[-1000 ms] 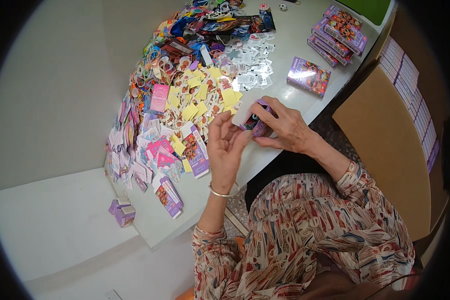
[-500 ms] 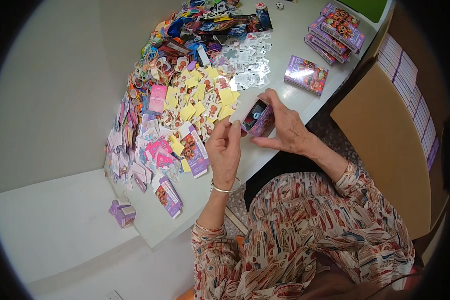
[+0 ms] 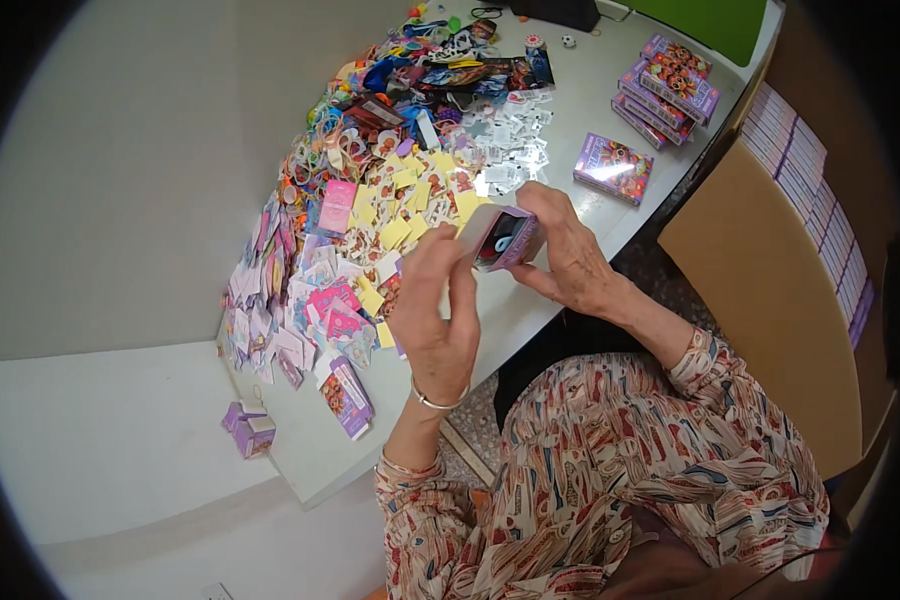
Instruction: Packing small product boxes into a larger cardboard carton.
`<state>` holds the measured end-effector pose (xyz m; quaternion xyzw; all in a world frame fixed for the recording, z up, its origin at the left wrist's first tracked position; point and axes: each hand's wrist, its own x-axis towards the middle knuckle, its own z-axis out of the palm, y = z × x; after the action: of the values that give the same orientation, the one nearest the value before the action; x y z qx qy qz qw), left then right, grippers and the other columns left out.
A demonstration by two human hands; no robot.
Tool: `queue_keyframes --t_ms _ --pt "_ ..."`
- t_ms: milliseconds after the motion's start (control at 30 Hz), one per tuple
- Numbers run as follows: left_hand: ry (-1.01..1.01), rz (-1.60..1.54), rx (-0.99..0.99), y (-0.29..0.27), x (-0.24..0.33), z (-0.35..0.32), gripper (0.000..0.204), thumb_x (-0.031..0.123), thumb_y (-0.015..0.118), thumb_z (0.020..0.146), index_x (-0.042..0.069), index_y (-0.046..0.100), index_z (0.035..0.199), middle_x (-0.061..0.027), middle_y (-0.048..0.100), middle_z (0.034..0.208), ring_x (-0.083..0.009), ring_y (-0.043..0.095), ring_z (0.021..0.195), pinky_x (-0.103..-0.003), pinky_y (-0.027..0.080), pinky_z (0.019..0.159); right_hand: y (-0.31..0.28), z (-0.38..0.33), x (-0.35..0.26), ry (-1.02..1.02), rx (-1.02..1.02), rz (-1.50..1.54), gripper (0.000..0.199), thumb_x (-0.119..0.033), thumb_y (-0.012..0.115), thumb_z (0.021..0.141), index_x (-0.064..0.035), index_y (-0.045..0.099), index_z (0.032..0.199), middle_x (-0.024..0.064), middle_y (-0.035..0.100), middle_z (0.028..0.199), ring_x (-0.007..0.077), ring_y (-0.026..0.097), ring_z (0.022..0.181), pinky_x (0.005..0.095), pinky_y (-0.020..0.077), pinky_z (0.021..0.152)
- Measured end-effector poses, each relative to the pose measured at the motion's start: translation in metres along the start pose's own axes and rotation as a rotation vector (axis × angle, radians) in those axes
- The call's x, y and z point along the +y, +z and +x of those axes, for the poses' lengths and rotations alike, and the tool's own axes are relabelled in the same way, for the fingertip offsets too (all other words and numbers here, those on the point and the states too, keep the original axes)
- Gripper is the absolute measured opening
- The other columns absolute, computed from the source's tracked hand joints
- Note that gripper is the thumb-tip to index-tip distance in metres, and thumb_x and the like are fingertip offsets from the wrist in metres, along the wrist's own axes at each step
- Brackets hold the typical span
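Observation:
A small purple box [image 3: 526,247] is raised over the table's front edge, its end uncovered and dark and light-blue contents showing inside. My right hand [image 3: 577,262] clasps it from the right, fingers over the far side and thumb along the near side. At its white flap, on the left, are the bent fingers of my left hand [image 3: 435,320]; the fingertips seem to pinch the flap edge, though the contact is partly hidden. Behind that hand a flat printed box [image 3: 391,296] is mostly covered. Another flat purple box [image 3: 346,398] lies nearer the table corner.
Heaped across the table are yellow cards [image 3: 395,233], white packets [image 3: 510,135], pink cards [image 3: 337,207] and colourful trinkets [image 3: 320,130]. Finished-looking boxes [image 3: 670,90] are stacked at far right, with one single box [image 3: 615,168] nearer. A carton [image 3: 760,300] holding rows of boxes stands right.
The box has tilted, its open end turning more toward me. My left hand has risen and shifted slightly left, covering more of the flat box. The whole view has shifted slightly.

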<state>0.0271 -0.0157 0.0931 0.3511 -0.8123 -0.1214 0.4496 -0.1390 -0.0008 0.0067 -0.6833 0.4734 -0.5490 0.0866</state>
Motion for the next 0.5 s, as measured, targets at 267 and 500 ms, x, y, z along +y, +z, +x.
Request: queue_keyframes --t_ms 267,500 --pt "-0.184 0.056 -0.149 -0.006 -0.005 -0.008 0.015 -0.004 0.064 0.081 -0.001 0.063 0.095 -0.0201 0.061 0.111 -0.0343 0.063 0.094 -0.038 0.05 0.079 0.004 -0.007 -0.009 -0.007 -0.059 -0.042 0.09 0.001 0.08 0.058 -0.007 0.029 0.132 0.0214 0.042 0.131 0.0415 0.047 0.117 0.0412 0.0477 0.093" --pt "-0.056 0.009 -0.12 -0.016 0.0 -0.024 0.013 -0.005 0.062 0.077 -0.003 0.06 0.089 -0.0224 0.053 0.121 -0.0389 0.053 0.107 -0.043 0.044 0.089 0.008 -0.013 -0.016 0.066 -0.133 0.03 0.09 0.002 0.077 0.059 -0.0059 0.028 0.135 0.0205 0.04 0.134 0.04 0.043 0.122 0.0402 0.0433 0.099"
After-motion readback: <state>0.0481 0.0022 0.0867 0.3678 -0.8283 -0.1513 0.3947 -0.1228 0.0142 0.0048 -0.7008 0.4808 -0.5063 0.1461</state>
